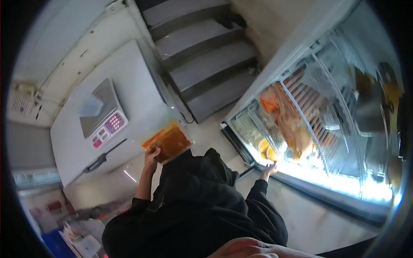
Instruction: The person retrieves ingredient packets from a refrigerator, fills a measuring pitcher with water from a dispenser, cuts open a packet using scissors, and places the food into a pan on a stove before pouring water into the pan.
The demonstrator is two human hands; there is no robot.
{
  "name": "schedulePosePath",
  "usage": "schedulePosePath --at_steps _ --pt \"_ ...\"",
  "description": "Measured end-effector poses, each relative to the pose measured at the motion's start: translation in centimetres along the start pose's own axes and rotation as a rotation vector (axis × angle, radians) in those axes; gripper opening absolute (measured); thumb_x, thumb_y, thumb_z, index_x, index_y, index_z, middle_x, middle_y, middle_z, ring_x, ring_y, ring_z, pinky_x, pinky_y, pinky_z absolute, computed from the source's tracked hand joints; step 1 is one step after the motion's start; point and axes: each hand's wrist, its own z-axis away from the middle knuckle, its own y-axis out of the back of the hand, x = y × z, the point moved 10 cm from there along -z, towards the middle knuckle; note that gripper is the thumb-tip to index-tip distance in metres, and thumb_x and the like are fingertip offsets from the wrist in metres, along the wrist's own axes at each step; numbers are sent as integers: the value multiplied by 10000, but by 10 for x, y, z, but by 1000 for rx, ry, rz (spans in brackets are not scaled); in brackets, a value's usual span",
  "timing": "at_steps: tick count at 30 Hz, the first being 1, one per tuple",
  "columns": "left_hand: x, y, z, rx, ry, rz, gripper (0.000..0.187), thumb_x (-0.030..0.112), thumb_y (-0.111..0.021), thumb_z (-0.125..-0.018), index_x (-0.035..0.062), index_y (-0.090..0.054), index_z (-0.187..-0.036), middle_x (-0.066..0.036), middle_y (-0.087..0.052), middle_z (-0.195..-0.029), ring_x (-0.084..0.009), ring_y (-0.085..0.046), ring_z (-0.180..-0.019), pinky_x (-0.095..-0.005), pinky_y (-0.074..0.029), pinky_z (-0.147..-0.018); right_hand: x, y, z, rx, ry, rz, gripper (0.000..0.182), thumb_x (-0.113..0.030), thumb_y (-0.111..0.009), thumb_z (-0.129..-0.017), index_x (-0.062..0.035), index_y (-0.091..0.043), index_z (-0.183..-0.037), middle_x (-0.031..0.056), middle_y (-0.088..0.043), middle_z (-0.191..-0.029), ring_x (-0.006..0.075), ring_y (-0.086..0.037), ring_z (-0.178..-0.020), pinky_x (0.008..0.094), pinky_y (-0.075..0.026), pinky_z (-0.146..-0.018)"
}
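My left hand (153, 155) is closed on the edge of a clear plastic bag of orange-brown sauce (172, 142), held out beside the white table. My right hand (269, 170) reaches to the lit front edge of the display fridge (294, 175). Glare washes out its fingertips, so I cannot make out whether it grips anything. Just inside, close to that hand, is a yellow-orange item (267, 149). Farther in, bagged orange and pale food (292, 120) lies by the wire shelves (312, 116).
On the white table (142, 88) stand a digital scale (103, 114) with a clear plastic tub (91, 105) on it, and a long black-handled tool (98, 163). Grey stairs (202, 64) rise ahead, between table and fridge. Papers and a blue item (58, 245) lie at lower left.
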Motion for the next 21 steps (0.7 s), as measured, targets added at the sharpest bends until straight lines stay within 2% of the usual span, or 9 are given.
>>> schedulePosePath --at_steps 2,6,8,10,14,16,18,20,21 --pt "6 0 -14 -15 7 -8 372 70 -688 -789 42 -584 -1144 -27 -629 -1064 -179 -569 -1042 -334 -408 -949 -3 -2 28 -59 -32 -18 42 -159 -634 -819 -129 -609 -835 -31 -402 -715 97 -407 -636 288 -368 -559" --pt "38 -23 -46 -177 52 23 407 53 -685 -792 14 -555 -1177 -55 -623 -1098 -201 -594 -1011 -344 -431 -942 -12 -6 119 -48 45 -24 178 -118 -625 -835 -36 -652 -991 -27 -571 -788 71 -473 -605 215 -405 -548" --pt "61 -40 -63 -280 83 -15 413 49 -681 -798 9 -548 -1187 -61 -626 -1097 -210 -608 -988 -341 -451 -918 0 5 171 -11 115 -58 153 -126 -605 -862 -35 -651 -975 -63 -519 -712 12 -362 -539 205 -315 -479" --pt "73 -62 -73 -500 73 -222 349 69 -698 -800 -20 -587 -1119 -70 -654 -1035 -200 -621 -927 -313 -475 -847 16 32 236 25 53 -116 178 -75 -574 -859 15 -646 -995 15 -604 -830 81 -547 -654 206 -417 -569" --pt "112 -162 -44 -1148 -10 -706 278 116 -714 -802 -42 -636 -1017 -75 -681 -941 -175 -627 -847 -296 -483 -787 66 95 371 222 47 -108 183 -90 -575 -855 6 -652 -990 -23 -566 -775 42 -480 -615 192 -366 -522" --pt "117 -227 32 -1625 -208 -802 282 170 -713 -809 -26 -653 -1004 -105 -695 -898 -180 -643 -783 -294 -494 -738 63 128 444 375 53 -62 147 -88 -569 -857 -12 -650 -954 -55 -524 -710 12 -394 -527 179 -303 -458" --pt "119 -253 121 -2039 -257 -911 275 186 -715 -809 4 -665 -1009 -133 -687 -887 -223 -652 -748 -304 -505 -702 68 157 522 466 1 -101 154 -94 -561 -860 -14 -651 -956 -54 -523 -707 18 -402 -529 183 -310 -464" --pt "136 -253 238 -2499 -556 -536 219 170 -726 -805 14 -679 -951 -111 -685 -902 -227 -660 -737 -317 -512 -650 75 189 604 558 -11 -190 155 -108 -554 -867 -16 -650 -947 -46 -526 -701 31 -412 -525 189 -322 -472" --pt "139 -245 288 -2613 -556 -387 214 167 -725 -802 21 -679 -952 -109 -676 -872 -256 -643 -712 -335 -507 -632 80 207 645 601 11 -255 155 -120 -552 -873 -17 -649 -937 -40 -529 -696 42 -418 -521 193 -330 -477"
